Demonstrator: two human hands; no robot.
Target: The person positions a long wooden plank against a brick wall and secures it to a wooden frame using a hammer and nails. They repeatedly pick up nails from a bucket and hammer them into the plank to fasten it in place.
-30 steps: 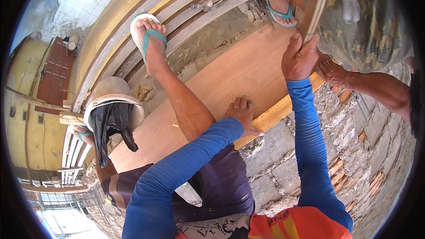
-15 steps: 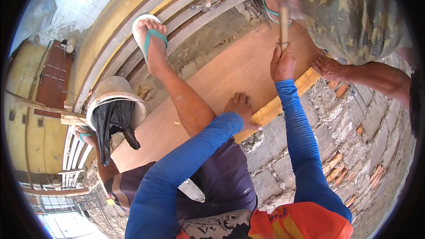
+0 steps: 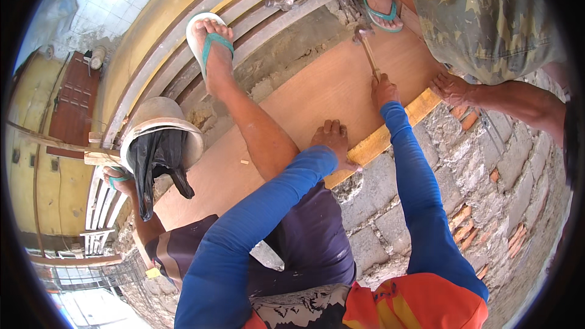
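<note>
My right hand (image 3: 384, 91) is closed round the wooden handle of a hammer (image 3: 369, 55). The hammer's head is over the far part of a brown plywood board (image 3: 292, 109), close to another person's sandalled foot; whether it touches the board I cannot tell. On the board's near edge lies my left hand (image 3: 332, 140), fingers stretched flat on the plywood and thumb over the yellowish wood strip (image 3: 378, 143) along that edge. Another person's hand (image 3: 452, 88) rests at the right end of the same strip.
At left stands a pale bucket (image 3: 159, 113) with a black plastic bag (image 3: 159, 158) over its rim. A second hammer (image 3: 286, 1) lies on long timber planks (image 3: 256, 21) at the back. A rough block and brick wall (image 3: 487, 176) drops away at right. My sandalled foot (image 3: 213, 49) reaches across the board.
My right hand has swung the hammer down and away, so its head is now lower, near the board. My left hand has stayed nearly in place. The other person's foot no longer looks blurred.
</note>
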